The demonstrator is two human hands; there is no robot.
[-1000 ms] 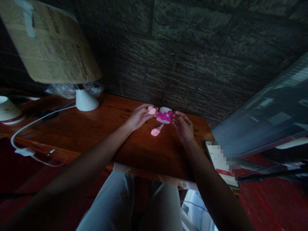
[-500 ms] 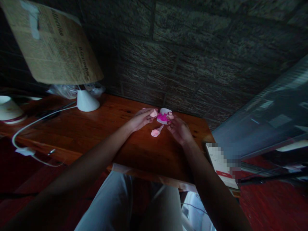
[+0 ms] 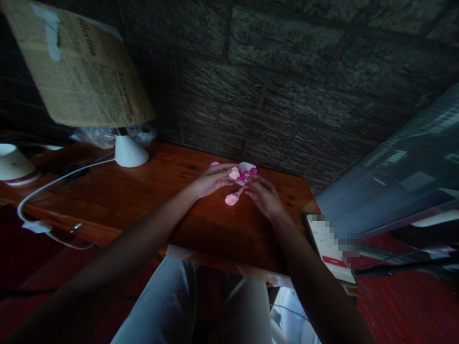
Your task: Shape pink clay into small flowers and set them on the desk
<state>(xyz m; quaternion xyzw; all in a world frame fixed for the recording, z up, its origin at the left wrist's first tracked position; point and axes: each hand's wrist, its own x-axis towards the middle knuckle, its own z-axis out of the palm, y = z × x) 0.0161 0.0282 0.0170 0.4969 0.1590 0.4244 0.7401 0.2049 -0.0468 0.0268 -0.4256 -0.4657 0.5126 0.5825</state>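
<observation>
My left hand (image 3: 211,180) pinches a small pale pink lump (image 3: 234,174) between its fingertips, just above the wooden table (image 3: 150,196). My right hand (image 3: 263,196) has its fingertips meeting the left ones over a white piece carrying magenta blobs (image 3: 246,170); its fingers are curled, and I cannot see what they grip. Below the two hands a pale pink roll (image 3: 232,197) lies on the table.
A white lamp base (image 3: 129,150) with a newspaper shade (image 3: 79,71) stands at the back left, and its white cable (image 3: 46,188) runs across the table. A white bowl (image 3: 12,165) sits far left. A card (image 3: 332,248) lies at the table's right corner. A dark brick wall is behind.
My right hand has moved left toward my left hand, and the fingertips now meet over the white piece with magenta blobs. The pale pink lump has shifted slightly right.
</observation>
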